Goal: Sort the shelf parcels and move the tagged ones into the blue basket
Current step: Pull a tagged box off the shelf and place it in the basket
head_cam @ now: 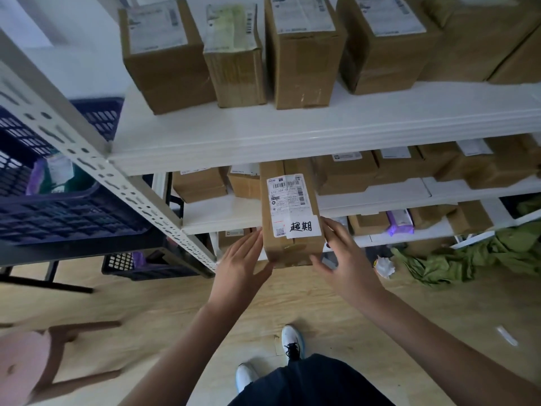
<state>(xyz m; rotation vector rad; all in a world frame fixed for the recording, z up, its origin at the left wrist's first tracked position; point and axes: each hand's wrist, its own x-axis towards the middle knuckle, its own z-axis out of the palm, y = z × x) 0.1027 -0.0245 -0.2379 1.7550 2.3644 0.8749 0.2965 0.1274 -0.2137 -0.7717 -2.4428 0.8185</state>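
Note:
A long brown cardboard parcel [289, 212] sticks out from the second shelf [222, 212], its top bearing a shipping label and a white handwritten tag. My left hand [243, 259] presses its left side and my right hand [342, 247] its right side, so both grip the near end. The blue basket [58, 206] stands left of the shelf unit, behind the slotted upright, with a purple packet and a small parcel inside. Several more brown parcels [298, 51] stand on the top shelf [292, 133].
A slotted white upright [96, 159] crosses between me and the basket. A second dark basket [146, 265] sits on the floor below. Lower shelves hold more parcels; green cloth [468, 259] lies at right. A pink stool [32, 358] stands at left. My shoes are on the wood floor.

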